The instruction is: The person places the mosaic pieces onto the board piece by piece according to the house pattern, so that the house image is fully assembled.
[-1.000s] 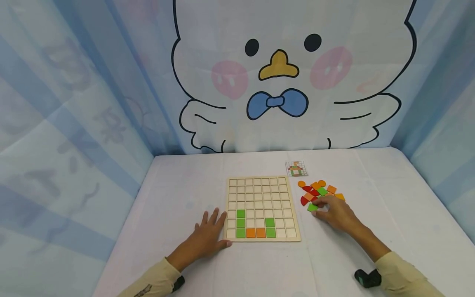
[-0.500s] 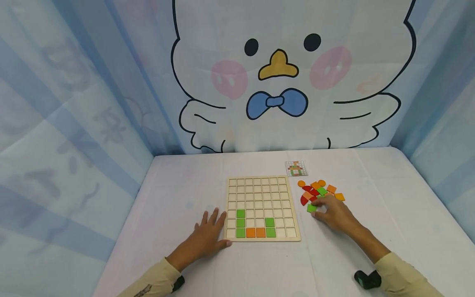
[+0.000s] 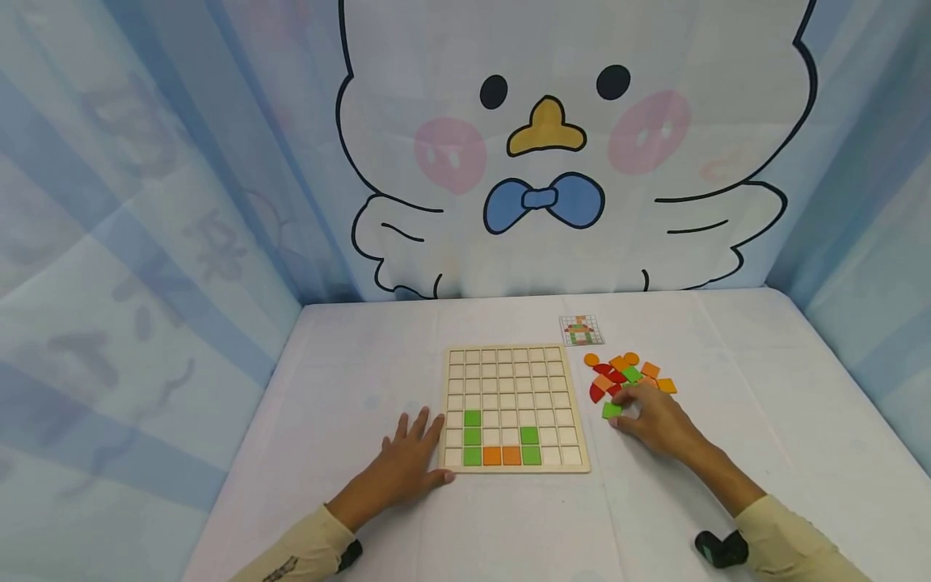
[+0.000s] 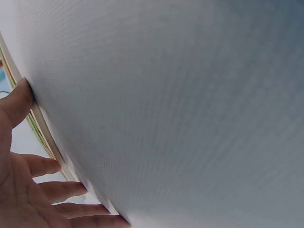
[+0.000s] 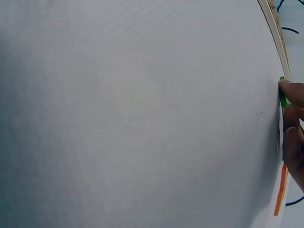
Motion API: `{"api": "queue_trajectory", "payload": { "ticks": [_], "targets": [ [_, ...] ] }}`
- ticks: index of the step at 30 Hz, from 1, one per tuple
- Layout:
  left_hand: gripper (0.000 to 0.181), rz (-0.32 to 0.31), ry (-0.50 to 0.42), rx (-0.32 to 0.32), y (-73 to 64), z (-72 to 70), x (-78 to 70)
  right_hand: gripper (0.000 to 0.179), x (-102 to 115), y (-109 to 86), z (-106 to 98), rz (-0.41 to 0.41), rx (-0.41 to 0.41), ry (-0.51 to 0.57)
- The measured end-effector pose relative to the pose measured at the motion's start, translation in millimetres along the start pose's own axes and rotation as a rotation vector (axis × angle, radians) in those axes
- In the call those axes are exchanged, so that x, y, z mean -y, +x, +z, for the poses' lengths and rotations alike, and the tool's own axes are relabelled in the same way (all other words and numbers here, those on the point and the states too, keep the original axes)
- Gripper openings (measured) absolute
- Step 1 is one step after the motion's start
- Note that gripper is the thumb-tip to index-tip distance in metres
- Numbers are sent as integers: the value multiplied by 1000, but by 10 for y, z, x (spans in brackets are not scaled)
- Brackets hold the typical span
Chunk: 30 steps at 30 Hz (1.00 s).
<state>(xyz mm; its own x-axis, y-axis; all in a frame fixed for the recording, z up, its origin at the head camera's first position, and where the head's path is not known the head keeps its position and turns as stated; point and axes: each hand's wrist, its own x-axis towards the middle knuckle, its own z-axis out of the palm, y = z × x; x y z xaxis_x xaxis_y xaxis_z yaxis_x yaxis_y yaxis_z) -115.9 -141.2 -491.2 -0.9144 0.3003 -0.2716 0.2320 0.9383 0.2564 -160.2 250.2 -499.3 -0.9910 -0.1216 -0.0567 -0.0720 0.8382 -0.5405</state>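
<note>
A wooden grid board (image 3: 553, 411) lies on the white table. Green square tiles (image 3: 472, 437) and orange square tiles (image 3: 502, 456) fill some cells in its lower rows. My left hand (image 3: 403, 469) rests spread at the board's lower left corner, thumb at the bottom edge and fingertips along the left edge. To the right of the board, my right hand (image 3: 658, 420) pinches a green square tile (image 3: 612, 411) between thumb and fingertip, at the near side of a loose pile. The right wrist view shows this green tile (image 5: 283, 95) edge-on, close to the table surface.
The pile holds red quarter-round pieces (image 3: 596, 393), orange round pieces (image 3: 591, 360), orange squares (image 3: 650, 370) and another green tile (image 3: 630, 374). A small pattern card (image 3: 581, 331) lies behind it. A printed curtain (image 3: 545, 259) stands behind the table.
The green tile under my right fingertips has shifted and turned slightly, its edges now squarer to the board. My left hand and the board have stayed in place.
</note>
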Motion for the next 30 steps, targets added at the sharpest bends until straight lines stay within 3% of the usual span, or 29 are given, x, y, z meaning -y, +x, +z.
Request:
{"api": "queue_trajectory", "payload": {
  "ticks": [10,16,30],
  "targets": [
    [87,8,-7,-7,-10,-23,-6,32,31,-17,-15,-8,29,23],
    [87,7,-3,-9,-10,-30,-7,21,18,-13,-62,-24,72,111],
    [87,6,0,-10,-15,-33,-16,23,13,-21,-68,-66,173,226]
  ]
}}
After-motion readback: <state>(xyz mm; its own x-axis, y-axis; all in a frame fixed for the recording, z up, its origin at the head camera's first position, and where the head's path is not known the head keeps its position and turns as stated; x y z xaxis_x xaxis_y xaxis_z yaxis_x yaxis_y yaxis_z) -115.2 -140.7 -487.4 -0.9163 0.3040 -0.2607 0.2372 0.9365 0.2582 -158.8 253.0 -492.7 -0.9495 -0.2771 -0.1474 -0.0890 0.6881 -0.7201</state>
